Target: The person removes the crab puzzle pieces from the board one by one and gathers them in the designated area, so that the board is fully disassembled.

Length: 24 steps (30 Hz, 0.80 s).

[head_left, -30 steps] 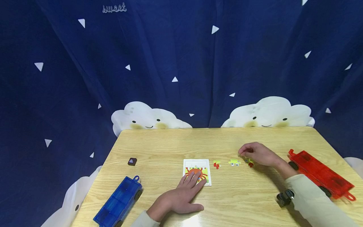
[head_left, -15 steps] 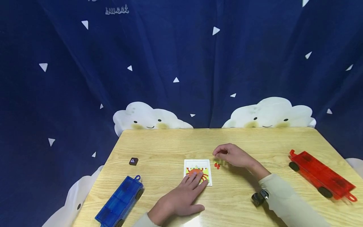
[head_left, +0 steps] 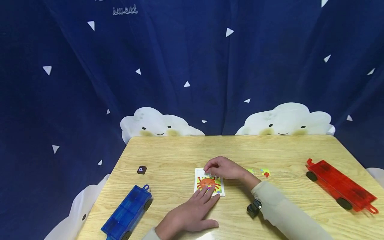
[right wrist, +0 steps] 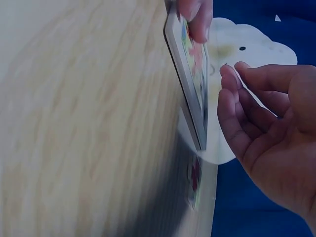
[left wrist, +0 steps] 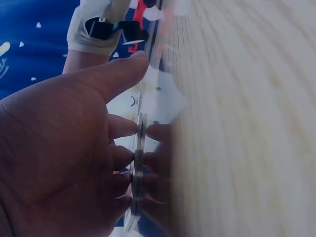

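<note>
A small white puzzle board (head_left: pixel 209 182) with an orange crab picture lies in the middle of the wooden table (head_left: pixel 168 153). My left hand (head_left: pixel 207 192) rests flat with straight fingers on the board's near edge; the left wrist view shows those fingertips (left wrist: pixel 129 129) against the board (left wrist: pixel 139 148). My right hand (head_left: pixel 210 170) hovers over the board's far edge, fingers curled, pinching what looks like a thin puzzle piece (right wrist: pixel 247 89). The right wrist view shows the board (right wrist: pixel 190 74) edge-on beside that hand (right wrist: pixel 229 79). Two loose pieces (head_left: pixel 251 171) (head_left: pixel 265 172) lie to the right.
A blue toy wagon (head_left: pixel 127 213) sits at the near left and a red one (head_left: pixel 340 185) at the right edge. A small dark block marked P (head_left: pixel 141 170) lies left of the board. A dark blue curtain with white clouds hangs behind the table.
My right hand has travelled left from the loose pieces to the top of the board. The red piece beside the board is no longer in sight. The left hand has stayed put.
</note>
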Motion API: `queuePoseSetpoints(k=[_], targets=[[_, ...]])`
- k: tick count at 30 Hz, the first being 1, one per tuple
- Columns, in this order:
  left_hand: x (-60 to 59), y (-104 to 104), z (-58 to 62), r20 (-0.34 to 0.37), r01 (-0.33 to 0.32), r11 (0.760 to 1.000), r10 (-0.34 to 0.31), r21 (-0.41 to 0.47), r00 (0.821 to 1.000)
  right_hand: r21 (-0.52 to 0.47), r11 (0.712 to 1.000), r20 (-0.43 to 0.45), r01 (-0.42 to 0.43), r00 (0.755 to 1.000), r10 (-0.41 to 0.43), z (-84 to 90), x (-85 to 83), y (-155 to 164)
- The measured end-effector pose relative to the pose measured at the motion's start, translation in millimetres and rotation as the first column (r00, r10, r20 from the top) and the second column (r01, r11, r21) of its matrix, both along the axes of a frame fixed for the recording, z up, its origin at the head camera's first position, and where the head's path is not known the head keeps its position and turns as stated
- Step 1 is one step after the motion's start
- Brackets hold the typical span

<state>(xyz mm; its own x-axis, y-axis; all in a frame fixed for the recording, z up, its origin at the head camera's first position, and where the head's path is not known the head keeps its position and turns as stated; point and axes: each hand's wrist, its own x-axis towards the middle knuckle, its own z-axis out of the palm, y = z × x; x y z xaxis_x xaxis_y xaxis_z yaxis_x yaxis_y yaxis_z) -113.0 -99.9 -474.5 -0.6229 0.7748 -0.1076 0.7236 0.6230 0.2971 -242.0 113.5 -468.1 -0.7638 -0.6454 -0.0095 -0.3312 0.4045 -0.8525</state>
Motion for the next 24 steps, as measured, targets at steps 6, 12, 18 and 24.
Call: queuePoseSetpoints(k=[6, 12, 18, 24], targets=[[-1.9, -0.1, -2.1, 0.012, 0.001, 1.000, -0.001, 0.006, 1.000, -0.011, 1.000, 0.030, -0.014, 0.999, 0.015, -4.7, 1.2, -10.0], [-1.9, 0.5, -2.4, 0.067, -0.008, 1.000, 0.007, 0.014, 0.998, 0.004, 1.000, 0.014, -0.018, 1.000, 0.018, -10.1, 3.1, -13.3], [-3.1, -1.9, -8.2, 0.128, -0.007, 0.999, 0.001, 0.045, 0.992, 0.014, 1.000, -0.022, -0.015, 1.000, 0.015, -10.2, 5.9, -15.0], [-7.7, -3.4, -13.6, 0.211, -0.012, 0.996, -0.006, 0.087, 0.977, 0.021, 1.000, -0.060, -0.003, 0.998, 0.005, -9.1, 10.5, -17.0]])
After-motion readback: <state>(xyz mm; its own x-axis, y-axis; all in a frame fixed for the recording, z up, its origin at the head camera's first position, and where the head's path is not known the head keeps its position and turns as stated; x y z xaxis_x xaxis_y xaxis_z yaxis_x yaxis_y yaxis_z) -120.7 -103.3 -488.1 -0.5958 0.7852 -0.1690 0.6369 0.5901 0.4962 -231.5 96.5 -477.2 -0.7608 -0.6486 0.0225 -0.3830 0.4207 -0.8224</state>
